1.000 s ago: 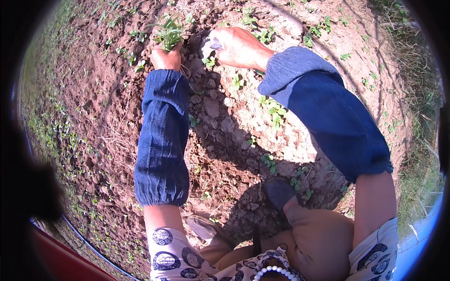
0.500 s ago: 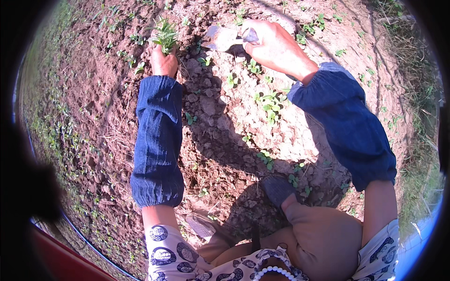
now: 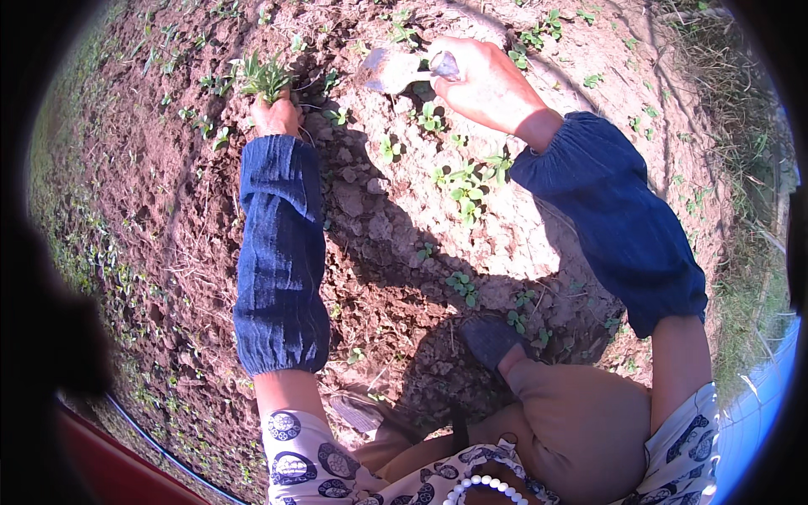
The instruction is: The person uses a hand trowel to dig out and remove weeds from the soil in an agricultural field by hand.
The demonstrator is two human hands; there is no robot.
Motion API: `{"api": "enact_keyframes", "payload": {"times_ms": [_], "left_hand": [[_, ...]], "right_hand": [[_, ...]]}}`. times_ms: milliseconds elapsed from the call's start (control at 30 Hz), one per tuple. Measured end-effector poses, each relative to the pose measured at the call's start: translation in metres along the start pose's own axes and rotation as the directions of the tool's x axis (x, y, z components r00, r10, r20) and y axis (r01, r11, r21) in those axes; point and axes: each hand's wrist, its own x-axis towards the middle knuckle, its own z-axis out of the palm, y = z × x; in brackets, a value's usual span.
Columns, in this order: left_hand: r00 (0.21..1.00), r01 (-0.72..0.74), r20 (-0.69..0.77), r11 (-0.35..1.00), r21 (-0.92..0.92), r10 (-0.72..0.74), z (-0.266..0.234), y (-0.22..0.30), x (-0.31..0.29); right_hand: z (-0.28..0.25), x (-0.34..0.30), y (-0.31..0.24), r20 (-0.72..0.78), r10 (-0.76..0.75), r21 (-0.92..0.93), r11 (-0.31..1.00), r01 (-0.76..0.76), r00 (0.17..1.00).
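Observation:
Closed around a small bunch of green leafy plants (image 3: 264, 77) is my left hand (image 3: 276, 115), held over the soil at the upper left. My right hand (image 3: 490, 84), at the upper middle, grips the handle of a small hand trowel (image 3: 392, 71). The trowel's metal blade points left, toward the plants, and lies close to the bare soil; some earth seems to cling to it. Small green seedlings (image 3: 430, 117) grow in the ground just below the trowel. Dark blue sleeve covers reach over both my forearms.
More seedlings (image 3: 463, 190) stand in the reddish, cloddy soil (image 3: 353, 202) between my arms. My shoe (image 3: 491, 340) is planted on the ground ahead of my bent knee. Dry grass (image 3: 749, 168) lines the right edge. A thin dark hose or line (image 3: 156, 443) runs along the lower left.
My left hand has shifted left with the plants, which now lean more to the left. The right hand and trowel keep about the same place over the soil; the view has shifted slightly.

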Motion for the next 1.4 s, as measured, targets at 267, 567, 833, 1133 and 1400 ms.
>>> {"api": "enact_keyframes", "payload": {"times_ms": [267,567,833,1133,1400], "left_hand": [[0.944,-0.048,0.324,0.997,-0.06,0.065,0.004,0.021,-0.037],[0.925,0.148,0.366,0.984,-0.098,-0.103,0.035,0.03,-0.079],[0.731,-0.189,0.682,0.965,0.179,0.016,0.069,0.0,-0.154],[0.289,-0.887,0.955,0.391,0.244,0.06,0.119,-0.008,-0.195],[0.378,-0.877,0.925,0.336,0.343,0.044,0.12,-0.026,-0.189]], "right_hand": [[-0.042,0.006,0.031,-0.294,-0.318,-0.346,0.915,0.21,0.901],[-0.071,-0.048,0.052,-0.237,-0.108,-0.132,0.988,0.078,0.966],[-0.124,-0.173,0.041,-0.25,0.116,-0.155,0.975,-0.159,0.961],[-0.117,-0.206,0.034,0.13,0.161,-0.169,0.976,-0.138,0.978],[-0.106,-0.194,0.024,0.28,0.064,-0.15,0.988,-0.022,0.958]]}}
